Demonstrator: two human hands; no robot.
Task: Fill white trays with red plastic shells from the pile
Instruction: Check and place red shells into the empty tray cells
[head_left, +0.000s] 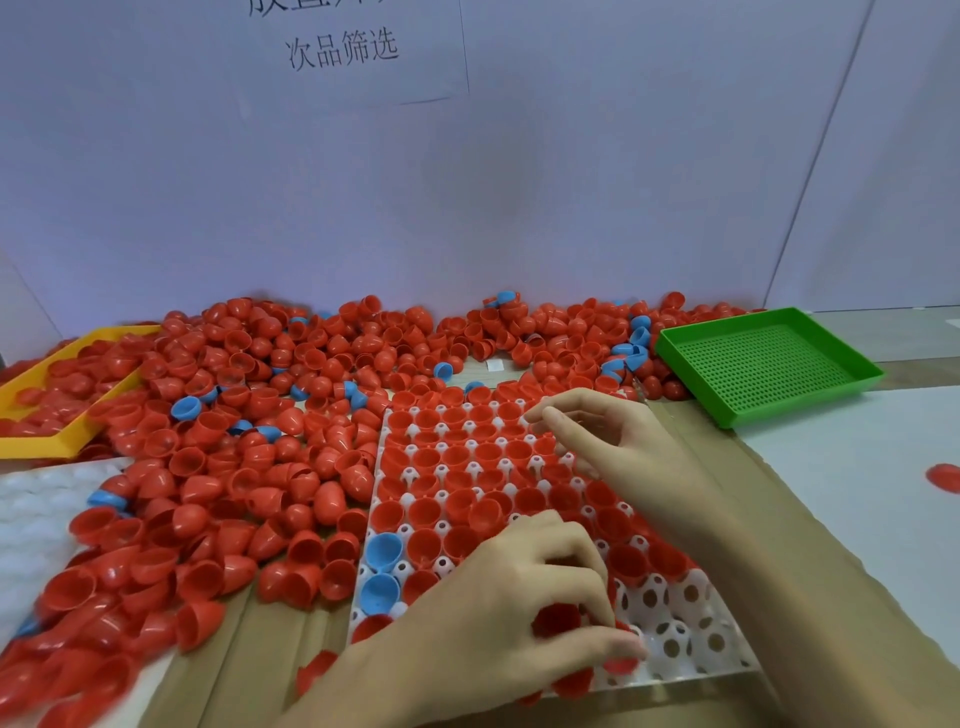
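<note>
My left hand (511, 608) sits low over the near end of the tray (675, 618), fingers curled around red shells (558, 621); I count at least one clearly in the grip, more red shows under the fingertips but I cannot tell how many. Just beyond its fingertips, the tray's near-right cells stand bare, white with round holes.

My right hand (608, 436) hovers farther out over the tray's right side, fingers loosely bent, thumb and forefinger close together. Whether anything is pinched there I cannot tell; nothing red shows between them.

Under and between both hands the tray is mostly filled, red shells seated open side up in rows. Left of my left hand, two blue shells (383, 571) sit in the tray's left column.

Further left of the tray, the pile (218, 467) spreads wide across the cardboard, reaching the back wall, with stray blue pieces mixed in. At its far left, a yellow tray (78, 431) holds more red shells; nearer, a white tray (31, 519) lies partly under the pile.

Right of my right hand, past the pile's edge, a green tray (769, 364). A lone red shell (943, 477) lies well to the right on the white surface. A paper sign (343, 49) hangs on the wall.
</note>
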